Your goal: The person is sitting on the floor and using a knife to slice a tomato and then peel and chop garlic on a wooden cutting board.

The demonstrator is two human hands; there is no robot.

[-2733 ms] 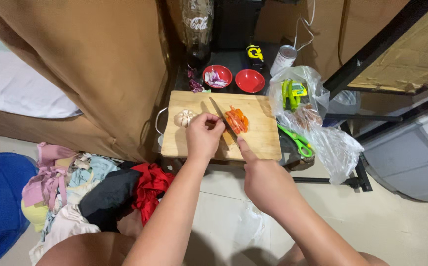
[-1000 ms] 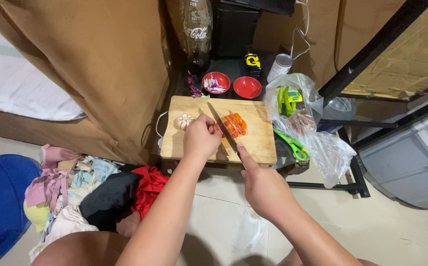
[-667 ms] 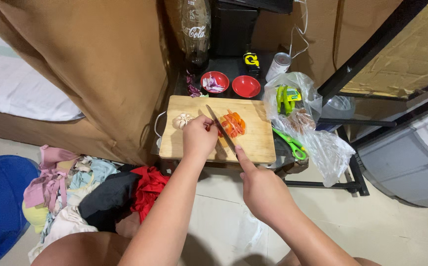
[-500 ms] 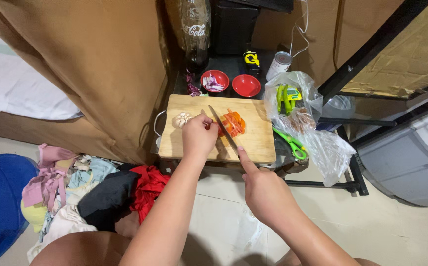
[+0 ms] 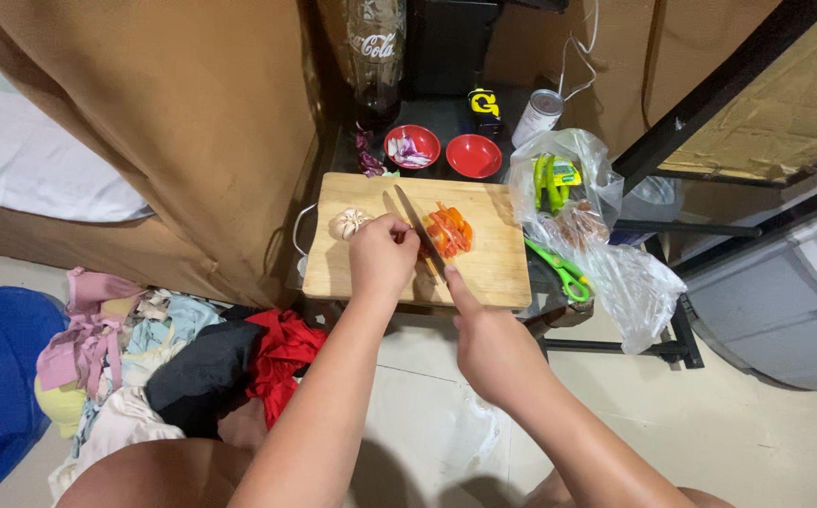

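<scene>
Wooden cutting board [image 5: 483, 268] on a low dark desk [image 5: 446, 118], viewed from above. Left hand [image 5: 382, 256], fingers curled closed, pins the uncut remainder of a red-orange vegetable; its size is hidden beneath the hand. Right hand [image 5: 493, 346] is closed around the handle of a knife [image 5: 420, 229], forefinger extended along the spine, blade laid against the vegetable. Sliced strips [image 5: 450, 229] lie piled just right of the blade, so slicing appears well advanced. A garlic bulb [image 5: 347, 224] remains whole on the board's left side.
</scene>
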